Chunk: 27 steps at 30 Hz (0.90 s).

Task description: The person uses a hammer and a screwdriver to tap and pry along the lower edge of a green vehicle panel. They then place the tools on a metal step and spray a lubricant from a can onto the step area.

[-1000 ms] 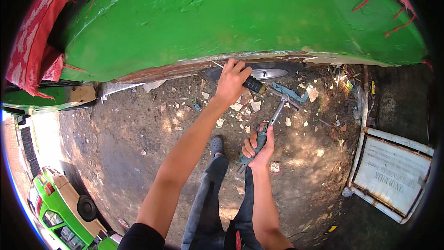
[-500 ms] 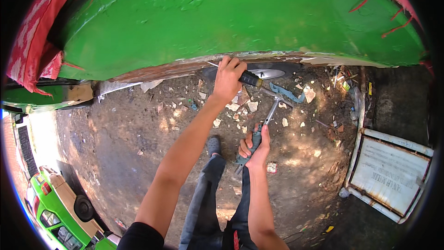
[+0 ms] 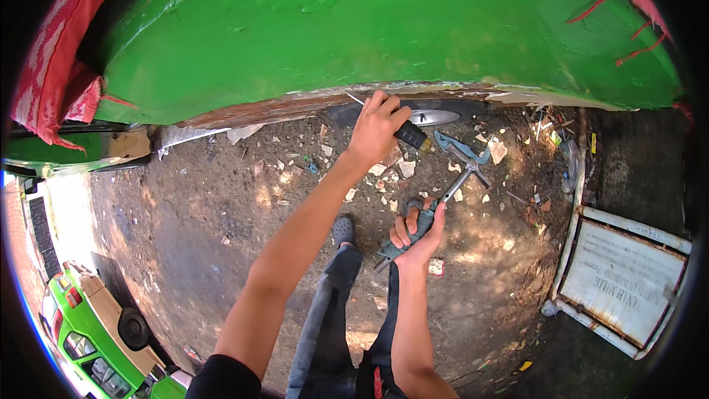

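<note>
Swung clear of the screwdriver point(image 3: 413, 135) clamped in the left hand point(image 3: 375, 130), the hammer point(image 3: 454, 188), seemingly head-heavy, suits the right hand point(image 3: 425, 244) clenched around its wrapped handle point(image 3: 421, 224).

Up top, glossy paint on the green vehicle panel point(image 3: 369, 29), blistered in spots; frayed red cloth point(image 3: 55, 66), upper left; mid-frame, plastic-looking screwdriver handle point(image 3: 411, 134), smooth bare-metal T-shaped hammer point(image 3: 453, 188); lower right, rust-edged signboard point(image 3: 624, 277).

Black-handled screwdriver point(image 3: 411, 135), slanted, tip upper-left; T-headed metal hammer point(image 3: 456, 185), tilted, apart from it.
</note>
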Tool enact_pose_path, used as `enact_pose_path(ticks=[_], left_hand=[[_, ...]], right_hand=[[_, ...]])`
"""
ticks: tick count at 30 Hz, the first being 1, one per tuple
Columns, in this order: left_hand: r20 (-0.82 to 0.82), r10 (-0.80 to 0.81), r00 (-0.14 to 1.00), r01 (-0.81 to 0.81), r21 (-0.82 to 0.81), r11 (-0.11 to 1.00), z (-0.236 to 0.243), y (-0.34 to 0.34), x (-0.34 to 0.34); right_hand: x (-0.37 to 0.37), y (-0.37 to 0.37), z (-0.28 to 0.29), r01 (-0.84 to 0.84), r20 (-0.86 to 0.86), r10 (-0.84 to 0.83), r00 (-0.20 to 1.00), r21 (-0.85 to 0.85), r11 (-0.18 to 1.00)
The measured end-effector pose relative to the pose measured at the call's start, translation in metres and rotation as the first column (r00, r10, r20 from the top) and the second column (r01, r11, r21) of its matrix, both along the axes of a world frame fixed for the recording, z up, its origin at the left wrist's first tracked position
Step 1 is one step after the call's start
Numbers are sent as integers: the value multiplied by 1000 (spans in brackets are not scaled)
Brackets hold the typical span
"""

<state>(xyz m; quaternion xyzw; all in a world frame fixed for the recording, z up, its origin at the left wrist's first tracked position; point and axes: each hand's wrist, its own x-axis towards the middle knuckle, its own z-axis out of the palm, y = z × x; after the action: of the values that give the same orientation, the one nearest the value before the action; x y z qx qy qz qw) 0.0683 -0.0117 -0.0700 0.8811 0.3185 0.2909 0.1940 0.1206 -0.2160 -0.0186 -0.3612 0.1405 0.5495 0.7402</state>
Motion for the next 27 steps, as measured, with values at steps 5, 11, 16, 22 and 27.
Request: enact_pose_path(ticks=[5,11,16,22,27], left_hand=[[-5,35,999,-35,12,999,6,8,-6],[57,0,998,1,-30,1000,4,4,-8],[20,-29,999,30,-42,999,1,4,-9],[75,-23,997,27,-48,998,3,5,-7],[90,-6,996,11,-47,999,4,7,-5]], right_hand=[[2,-4,0,5,-4,-5,1000,-20,1000],[-4,-4,3,9,-20,-10,1000,-34,999],[-2,-5,-2,-10,-6,10,1000,3,1000],[-7,-5,0,12,25,-12,1000,7,1000],[-6,-4,-8,-171,99,175,980,-43,984]])
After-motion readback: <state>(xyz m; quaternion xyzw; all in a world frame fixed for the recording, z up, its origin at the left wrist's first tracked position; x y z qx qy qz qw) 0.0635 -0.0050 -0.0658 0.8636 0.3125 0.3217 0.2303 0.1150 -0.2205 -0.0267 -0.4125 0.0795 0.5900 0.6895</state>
